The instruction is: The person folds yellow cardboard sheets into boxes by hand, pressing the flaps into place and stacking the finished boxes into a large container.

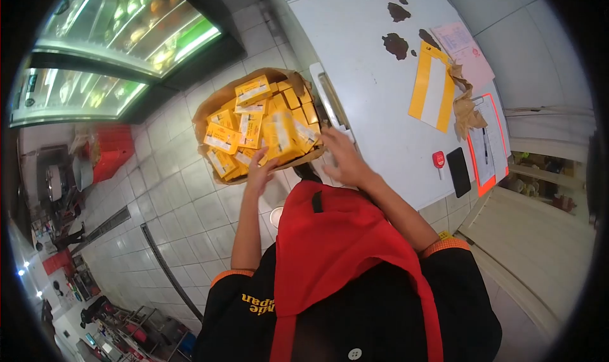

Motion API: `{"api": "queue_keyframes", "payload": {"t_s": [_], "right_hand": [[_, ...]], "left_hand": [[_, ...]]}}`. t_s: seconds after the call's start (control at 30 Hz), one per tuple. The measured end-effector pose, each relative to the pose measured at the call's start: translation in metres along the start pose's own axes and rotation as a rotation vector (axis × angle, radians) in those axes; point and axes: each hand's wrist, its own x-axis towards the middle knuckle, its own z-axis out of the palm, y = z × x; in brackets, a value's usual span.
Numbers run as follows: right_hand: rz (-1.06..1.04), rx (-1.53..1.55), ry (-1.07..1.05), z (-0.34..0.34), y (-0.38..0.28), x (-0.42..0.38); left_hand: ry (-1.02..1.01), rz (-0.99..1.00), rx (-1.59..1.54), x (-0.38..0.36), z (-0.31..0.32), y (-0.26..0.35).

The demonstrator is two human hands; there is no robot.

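Head view: a cardboard box (219,105) filled with yellow packets (266,127) is supported on the floor-side edge of a white chest freezer (374,64). Left hand (259,172), fingers spread, touches packets; right hand (342,159), open, grasps nothing. Unloading is judged barely begun.

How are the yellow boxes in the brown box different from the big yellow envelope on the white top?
The yellow boxes are many, small, blocky and jumbled inside the brown box; the yellow envelope is single, flat and lies alone on the white top. Both hands touch the boxes, not the envelope. Both are yellow with white.
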Motion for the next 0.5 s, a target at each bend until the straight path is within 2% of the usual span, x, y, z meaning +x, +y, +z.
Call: {"api": "queue_keyframes", "payload": {"t_s": [0.03, 0.1, 0.13, 0.17, 0.2, 0.27, 0.3, 0.37, 0.5], "right_hand": [[0.111, -0.066, 0.103, -0.014, 0.004, 0.005], [0.288, -0.294, 0.292, -0.05, 0.027, 0.011], [0.36, -0.451, 0.374, -0.072, 0.045, 0.008], [0.527, -0.528, 0.458, -0.094, 0.073, -0.002], [0.693, -0.598, 0.543, -0.112, 0.096, -0.01], [1.274, -0.489, 0.552, -0.153, 0.085, -0.005], [1.282, -0.494, 0.572, -0.163, 0.089, -0.007], [1.542, -0.447, 0.487, -0.178, 0.094, -0.009], [1.581, -0.492, 0.489, -0.186, 0.093, -0.008]], "left_hand": [[0.047, -0.027, 0.24, 0.009, -0.011, -0.005], [0.04, 0.333, 0.672, 0.056, -0.05, -0.058], [-0.002, 0.258, 0.671, 0.055, -0.054, -0.059], [-0.043, 0.184, 0.674, 0.05, -0.054, -0.059], [-0.076, 0.205, 0.731, 0.043, -0.051, -0.061], [-0.125, 0.237, 0.794, 0.031, -0.044, -0.065], [-0.128, 0.184, 0.748, 0.025, -0.036, -0.068], [-0.14, 0.143, 0.704, 0.021, -0.023, -0.07], [-0.153, 0.138, 0.566, 0.02, -0.003, -0.059]]}}
